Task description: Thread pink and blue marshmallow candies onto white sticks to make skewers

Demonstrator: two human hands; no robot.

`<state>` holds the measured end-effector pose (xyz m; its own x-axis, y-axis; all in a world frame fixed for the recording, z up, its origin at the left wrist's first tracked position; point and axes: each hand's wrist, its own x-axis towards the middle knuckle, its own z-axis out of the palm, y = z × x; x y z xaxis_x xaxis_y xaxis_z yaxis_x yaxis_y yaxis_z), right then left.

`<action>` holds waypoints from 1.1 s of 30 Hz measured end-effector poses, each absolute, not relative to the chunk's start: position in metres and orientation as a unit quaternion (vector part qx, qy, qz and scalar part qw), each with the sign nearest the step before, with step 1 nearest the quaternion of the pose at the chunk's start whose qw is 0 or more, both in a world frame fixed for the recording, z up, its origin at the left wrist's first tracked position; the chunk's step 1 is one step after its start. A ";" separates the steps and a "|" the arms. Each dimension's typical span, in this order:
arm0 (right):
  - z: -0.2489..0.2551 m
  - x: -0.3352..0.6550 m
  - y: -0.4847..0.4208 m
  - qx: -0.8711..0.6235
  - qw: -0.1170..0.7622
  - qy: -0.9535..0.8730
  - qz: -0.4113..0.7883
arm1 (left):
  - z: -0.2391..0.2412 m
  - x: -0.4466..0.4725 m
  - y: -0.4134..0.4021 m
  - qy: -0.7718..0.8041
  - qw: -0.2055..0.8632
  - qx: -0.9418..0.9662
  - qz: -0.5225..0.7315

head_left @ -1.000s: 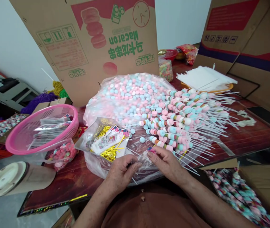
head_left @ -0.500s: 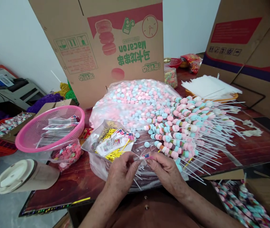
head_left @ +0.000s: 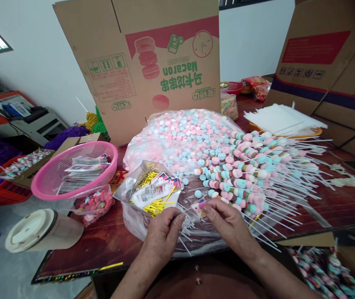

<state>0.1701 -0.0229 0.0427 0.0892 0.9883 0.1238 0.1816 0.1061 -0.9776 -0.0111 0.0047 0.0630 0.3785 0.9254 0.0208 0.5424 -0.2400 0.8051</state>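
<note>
My right hand (head_left: 227,220) pinches a small printed plastic bag (head_left: 198,207) by its right edge, thumb against forefinger. Left of it, my left hand (head_left: 165,230) is closed with thumb and forefinger together; what lies between them is hidden. Both hands hover over a clear plastic sheet with loose white sticks (head_left: 186,238). Just beyond my left hand, an open bag (head_left: 124,189) holds yellow twist ties (head_left: 157,207) and flat printed bags (head_left: 152,191). Many candy skewers (head_left: 242,182) in pink, blue and white lie piled beyond my right hand.
Behind stands a large bag of pink and blue candies (head_left: 177,133), against a cardboard box (head_left: 109,33). At left are a pink basket (head_left: 38,178) and a lidded cup (head_left: 65,232). White sticks (head_left: 283,116) lie back right; a box of skewers (head_left: 327,274) sits lower right.
My hands have drawn apart, the right one keeping the small printed bag, which now shows more of its face. The whole view has shifted slightly.
</note>
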 end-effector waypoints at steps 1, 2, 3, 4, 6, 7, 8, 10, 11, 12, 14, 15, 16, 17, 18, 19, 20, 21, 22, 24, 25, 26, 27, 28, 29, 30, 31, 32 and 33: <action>0.044 0.172 -0.021 -0.535 0.499 -0.532 0.426 | 0.062 -0.012 0.005 0.484 0.373 0.750 0.254; 0.046 0.174 -0.019 -0.529 0.486 -0.527 0.454 | 0.061 -0.013 0.005 0.474 0.378 0.756 0.247; 0.047 0.174 -0.017 -0.521 0.472 -0.529 0.476 | 0.061 -0.014 0.005 0.466 0.382 0.761 0.242; 0.048 0.173 -0.016 -0.513 0.462 -0.534 0.489 | 0.061 -0.015 0.006 0.458 0.385 0.765 0.238; 0.048 0.167 -0.014 -0.510 0.460 -0.541 0.485 | 0.061 -0.016 0.006 0.442 0.393 0.771 0.237; 0.047 0.165 -0.015 -0.518 0.468 -0.540 0.470 | 0.061 -0.016 0.006 0.435 0.395 0.771 0.244; 0.046 0.163 -0.015 -0.530 0.474 -0.539 0.451 | 0.060 -0.016 0.007 0.431 0.392 0.773 0.253; 0.045 0.166 -0.015 -0.556 0.462 -0.557 0.409 | 0.055 -0.017 0.007 0.427 0.372 0.779 0.270; 0.046 0.171 -0.014 -0.574 0.447 -0.575 0.374 | 0.053 -0.018 0.008 0.431 0.358 0.780 0.279; 0.048 0.180 -0.014 -0.593 0.429 -0.601 0.322 | 0.050 -0.019 0.008 0.439 0.346 0.777 0.289; 0.056 0.203 -0.010 -0.638 0.366 -0.659 0.160 | 0.046 -0.024 0.011 0.454 0.337 0.762 0.316; 0.060 0.216 -0.008 -0.653 0.311 -0.688 0.058 | 0.044 -0.027 0.013 0.458 0.336 0.752 0.334; 0.063 0.227 -0.006 -0.670 0.237 -0.703 -0.032 | 0.043 -0.031 0.015 0.458 0.334 0.746 0.349; 0.066 0.236 -0.005 -0.677 0.159 -0.712 -0.095 | 0.043 -0.034 0.017 0.455 0.329 0.745 0.360; 0.067 0.243 -0.003 -0.678 0.089 -0.717 -0.137 | 0.044 -0.038 0.019 0.448 0.320 0.750 0.366; 0.067 0.247 -0.002 -0.678 0.033 -0.718 -0.158 | 0.045 -0.041 0.021 0.440 0.308 0.757 0.371; 0.066 0.249 -0.001 -0.674 -0.006 -0.720 -0.164 | 0.046 -0.044 0.023 0.431 0.295 0.766 0.375; 0.064 0.251 -0.001 -0.671 -0.029 -0.723 -0.164 | 0.047 -0.047 0.024 0.421 0.282 0.774 0.380; 0.063 0.253 0.000 -0.670 -0.037 -0.724 -0.161 | 0.048 -0.050 0.025 0.408 0.270 0.782 0.386; 0.060 0.261 -0.001 -0.662 -0.014 -0.735 -0.147 | 0.051 -0.054 0.026 0.384 0.250 0.794 0.399; 0.060 0.266 -0.003 -0.647 0.021 -0.750 -0.136 | 0.052 -0.056 0.027 0.375 0.244 0.800 0.401; 0.061 0.272 -0.005 -0.624 0.071 -0.768 -0.124 | 0.052 -0.058 0.028 0.367 0.241 0.805 0.399; 0.062 0.277 -0.008 -0.597 0.130 -0.783 -0.116 | 0.053 -0.059 0.029 0.363 0.240 0.810 0.394; 0.064 0.281 -0.011 -0.569 0.191 -0.792 -0.111 | 0.053 -0.060 0.030 0.361 0.240 0.814 0.387; 0.066 0.284 -0.015 -0.543 0.243 -0.796 -0.111 | 0.054 -0.061 0.031 0.360 0.240 0.818 0.380; 0.069 0.285 -0.019 -0.526 0.279 -0.796 -0.112 | 0.054 -0.061 0.032 0.360 0.240 0.820 0.375; 0.071 0.284 -0.022 -0.517 0.297 -0.795 -0.115 | 0.055 -0.061 0.034 0.359 0.239 0.822 0.372; 0.072 0.283 -0.025 -0.513 0.300 -0.795 -0.119 | 0.055 -0.060 0.035 0.359 0.238 0.824 0.369; 0.074 0.282 -0.028 -0.509 0.298 -0.798 -0.124 | 0.056 -0.059 0.037 0.358 0.238 0.825 0.366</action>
<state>0.2817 -0.0281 0.0736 -0.3051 0.7380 0.6019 0.8860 0.4517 -0.1047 -0.0594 0.0365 0.0556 0.4759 0.7655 0.4330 0.4178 -0.6300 0.6547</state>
